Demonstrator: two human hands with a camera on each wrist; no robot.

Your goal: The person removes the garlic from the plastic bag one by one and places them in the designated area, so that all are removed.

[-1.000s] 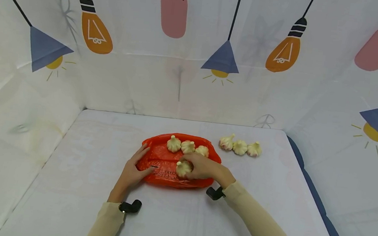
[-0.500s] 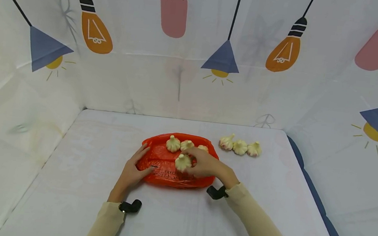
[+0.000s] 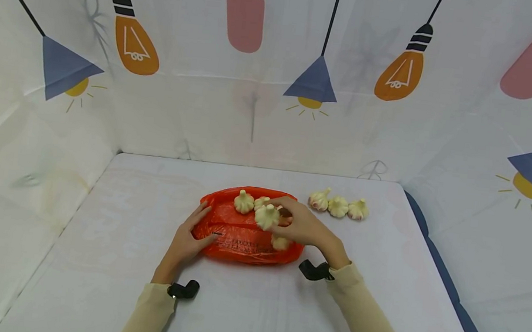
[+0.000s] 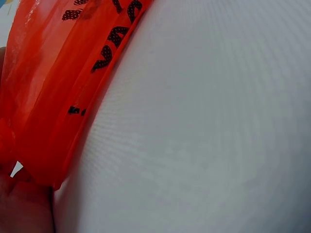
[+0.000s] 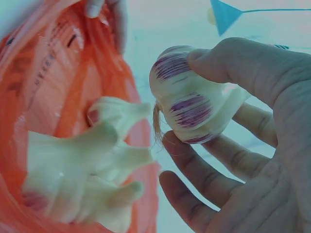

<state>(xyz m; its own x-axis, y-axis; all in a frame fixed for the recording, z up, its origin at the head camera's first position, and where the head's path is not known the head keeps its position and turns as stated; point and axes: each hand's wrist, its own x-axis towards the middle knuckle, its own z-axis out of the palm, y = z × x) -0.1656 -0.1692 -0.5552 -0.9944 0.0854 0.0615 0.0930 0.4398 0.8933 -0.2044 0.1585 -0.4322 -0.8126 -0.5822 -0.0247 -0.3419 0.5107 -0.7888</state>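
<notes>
A red plastic bag (image 3: 234,238) with black print lies spread on the table. My left hand (image 3: 190,240) holds its left end, thumb over the rim; in the left wrist view only a bit of that hand (image 4: 24,208) shows. Above the bag's right part, my right hand (image 3: 305,225) pinches a garlic bulb (image 3: 267,217) between thumb and fingers. The right wrist view shows purple streaks on this held garlic bulb (image 5: 187,97). Other bulbs sit in the bag: one at the back (image 3: 244,202), one near the front right (image 3: 280,242), others partly hidden by my right hand.
Three garlic bulbs (image 3: 338,207) stand in a row on the white table (image 3: 146,196), behind and right of the bag. A white cloth printed with lamps (image 3: 179,108) encloses the back and sides.
My right hand has raised the garlic bulb from the bag's front part, moving back and slightly right. A bulb near the front right has come into view beneath it. My left hand stays put.
</notes>
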